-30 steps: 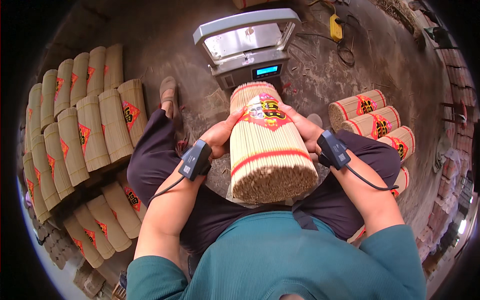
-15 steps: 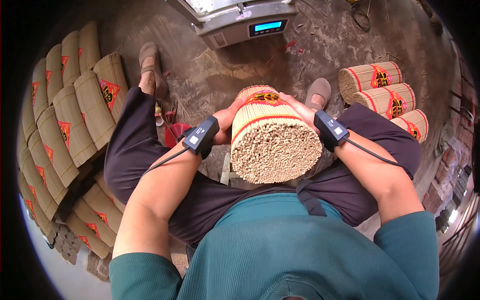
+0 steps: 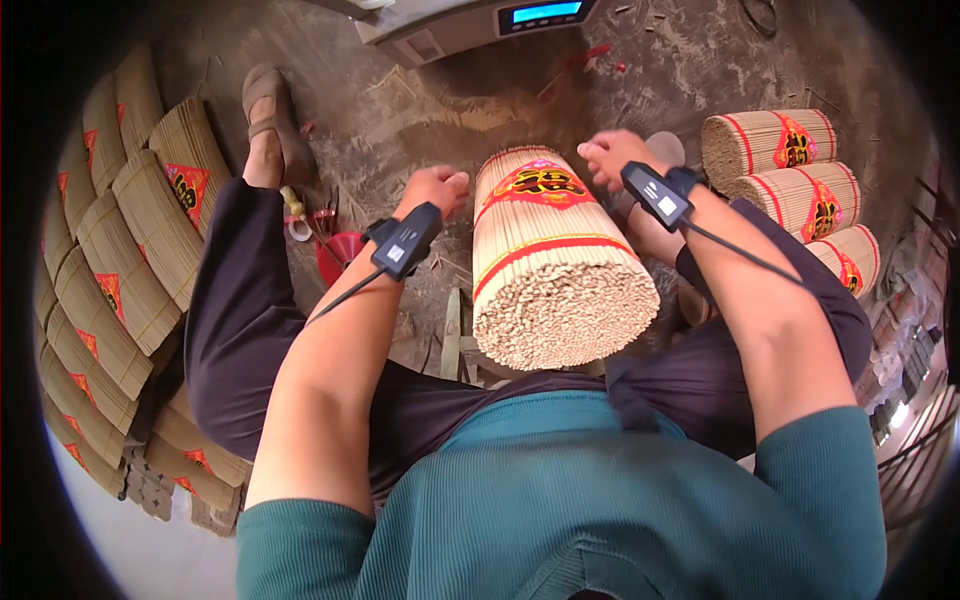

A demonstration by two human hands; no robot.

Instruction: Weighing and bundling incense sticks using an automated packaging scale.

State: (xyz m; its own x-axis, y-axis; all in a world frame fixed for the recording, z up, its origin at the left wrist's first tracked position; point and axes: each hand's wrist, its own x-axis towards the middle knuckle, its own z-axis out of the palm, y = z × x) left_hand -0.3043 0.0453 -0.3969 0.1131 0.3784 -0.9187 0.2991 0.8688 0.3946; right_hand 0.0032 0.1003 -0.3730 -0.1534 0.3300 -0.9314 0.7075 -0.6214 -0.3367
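Observation:
A thick bundle of thin pale sticks (image 3: pixel 560 235) stands between my knees, its cut end facing me. It has red bands and a red diamond label with black lettering. To its left, my left hand (image 3: pixel 438 190) hangs just apart from it, the fingers curled in with nothing visible in them. Beyond its far right edge is my right hand (image 3: pixel 615 160), loosely bent, fingers slightly apart and holding nothing. Both wrists wear black strapped devices with cables. Neither hand touches the bundle.
A scale with a lit blue display (image 3: pixel 546 14) stands ahead. Several similar bundles (image 3: pixel 825 200) lie at the right. Stacked stick bundles with red labels (image 3: pixel 125 270) fill the left side. A red container (image 3: pixel 340 258) sits by my left knee.
Both hands have let go of the stick bundle and moved apart, to either side of it. The bundle appears slightly turned, its label more visible. The view has shifted a little.

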